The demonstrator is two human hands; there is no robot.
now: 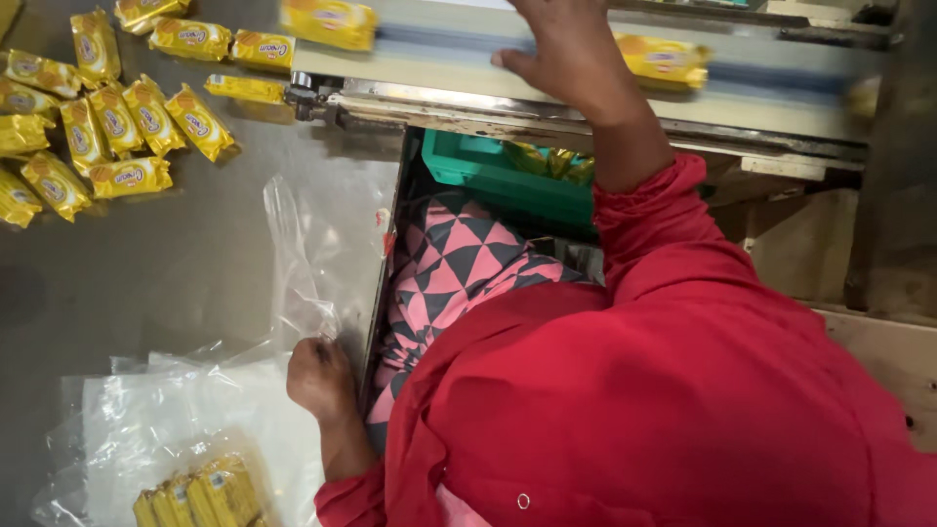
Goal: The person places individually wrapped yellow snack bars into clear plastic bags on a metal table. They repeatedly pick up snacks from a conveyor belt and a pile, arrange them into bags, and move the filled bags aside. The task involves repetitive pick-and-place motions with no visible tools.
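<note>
The left hand [317, 376] rests on the worktop [176, 273], its fingers on the edge of an open plastic bag [312, 254]. Left of these fingers lies a stack of bags [166, 410], with a filled pack of biscuits [205, 493] below. Far beyond the fingers, loose biscuit packets [107, 127] lie scattered. The right hand [576, 59] reaches over the conveyor belt [468, 54]; a crate [488, 171] stands under it

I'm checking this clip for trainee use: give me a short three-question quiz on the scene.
1. True or false: the right hand reaches over the conveyor belt.
2. What does the left hand grip? A clear plastic bag, B green crate, C a yellow packet.
3. Fill in: loose yellow packets lie on the grey ____.

Key: 1 true; 2 A; 3 table.
</note>
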